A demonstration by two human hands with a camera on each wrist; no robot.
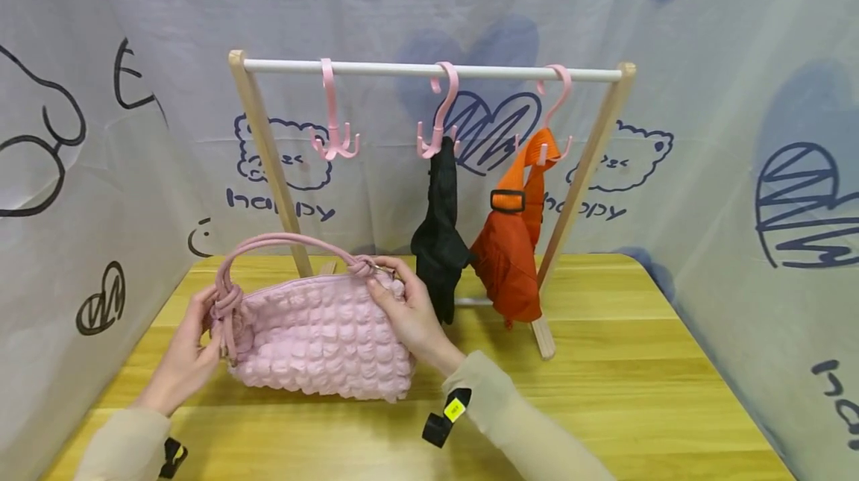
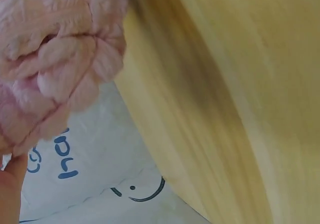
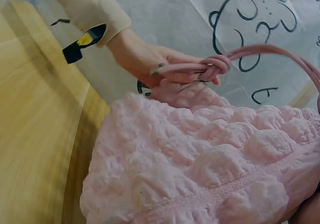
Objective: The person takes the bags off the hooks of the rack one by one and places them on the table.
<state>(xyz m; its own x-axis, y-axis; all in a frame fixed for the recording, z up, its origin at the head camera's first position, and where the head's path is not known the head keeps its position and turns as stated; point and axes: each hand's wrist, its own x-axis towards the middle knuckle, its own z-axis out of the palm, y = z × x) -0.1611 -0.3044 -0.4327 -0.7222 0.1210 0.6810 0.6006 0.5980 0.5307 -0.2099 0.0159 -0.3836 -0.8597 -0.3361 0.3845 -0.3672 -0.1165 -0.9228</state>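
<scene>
A pink, puffy quilted handbag [image 1: 322, 332] is held up between both hands in front of the rack, its knotted strap [image 1: 288, 239] arching over the top. The left hand [image 1: 191, 354] grips the bag's left end by the knot; in the right wrist view that hand [image 3: 150, 62] shows beside the strap's knotted end. At the upper right corner the right hand [image 1: 412, 309] pinches the bag, thumb on the front face. Puffy pink fabric [image 2: 55, 59] fills the upper left of the left wrist view.
A rack with a white rail [image 1: 389, 69] stands behind, carrying three pink hooks; the left hook [image 1: 333, 123] bears nothing. A black bag [image 1: 439, 242] hangs from the middle one, an orange bag [image 1: 506, 257] from the right one. Below lies a wooden table [image 1: 637, 391].
</scene>
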